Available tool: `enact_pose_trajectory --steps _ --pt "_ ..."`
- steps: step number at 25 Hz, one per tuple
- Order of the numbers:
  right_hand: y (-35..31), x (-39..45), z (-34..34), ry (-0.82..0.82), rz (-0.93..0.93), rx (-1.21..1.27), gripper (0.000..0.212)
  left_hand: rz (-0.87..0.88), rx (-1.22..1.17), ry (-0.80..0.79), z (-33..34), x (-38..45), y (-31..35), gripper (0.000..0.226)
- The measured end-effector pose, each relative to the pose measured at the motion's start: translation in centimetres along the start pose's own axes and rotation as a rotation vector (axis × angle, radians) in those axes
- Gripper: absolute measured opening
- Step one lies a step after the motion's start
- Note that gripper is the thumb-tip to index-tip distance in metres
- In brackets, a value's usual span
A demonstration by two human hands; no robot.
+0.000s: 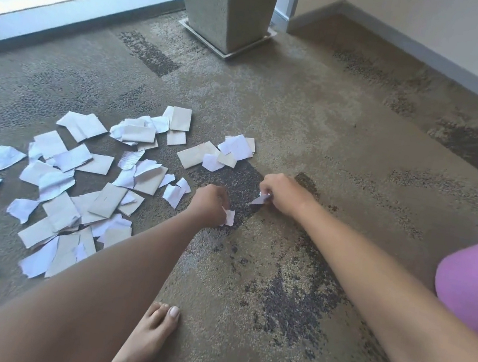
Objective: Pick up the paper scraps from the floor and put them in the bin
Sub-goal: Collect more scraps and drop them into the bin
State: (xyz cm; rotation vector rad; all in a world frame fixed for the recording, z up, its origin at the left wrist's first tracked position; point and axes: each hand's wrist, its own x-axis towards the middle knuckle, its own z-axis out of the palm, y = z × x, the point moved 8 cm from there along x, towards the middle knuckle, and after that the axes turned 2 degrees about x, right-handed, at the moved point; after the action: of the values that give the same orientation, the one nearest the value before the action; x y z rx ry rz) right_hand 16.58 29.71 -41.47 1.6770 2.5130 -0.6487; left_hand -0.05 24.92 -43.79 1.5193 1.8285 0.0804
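The left hand (208, 205) pinched a small white paper scrap (228, 218); the right hand (283, 194) pinched another white scrap (261, 199). Scattered white and beige paper pieces (100, 198) covered the mottled brown carpet (314, 136) at nine o'clock; a grey speckled tapered planter (228, 4) stood at twelve.

White and beige paper scraps (77, 188) lie scattered, overlapping, across the carpet's left side, apparently torn.

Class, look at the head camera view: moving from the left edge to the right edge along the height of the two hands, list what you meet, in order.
Spread of paper scraps → left hand holding a small white scrap → right hand pinching another scrap → bare carpet → purple-clad knee.
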Motion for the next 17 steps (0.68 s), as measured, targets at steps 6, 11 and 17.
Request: enact_pose_trajectory --steps 6,11,17 --pt "0.7 1.4 -1.2 -0.036 0.113 0.189 0.035 0.006 -0.171 0.072 -1.8 -0.6 -2.1 0.025" --pt "-1.2 5.0 -2.0 0.065 0.148 0.389 0.021 -0.089 -0.260 0.365 -9.3 -0.7 -6.8 0.011" --pt "-1.0 11.6 -1.7 0.213 0.334 0.606 0.041 -0.254 0.087 0.429 -12.9 0.6 -11.9 0.016"
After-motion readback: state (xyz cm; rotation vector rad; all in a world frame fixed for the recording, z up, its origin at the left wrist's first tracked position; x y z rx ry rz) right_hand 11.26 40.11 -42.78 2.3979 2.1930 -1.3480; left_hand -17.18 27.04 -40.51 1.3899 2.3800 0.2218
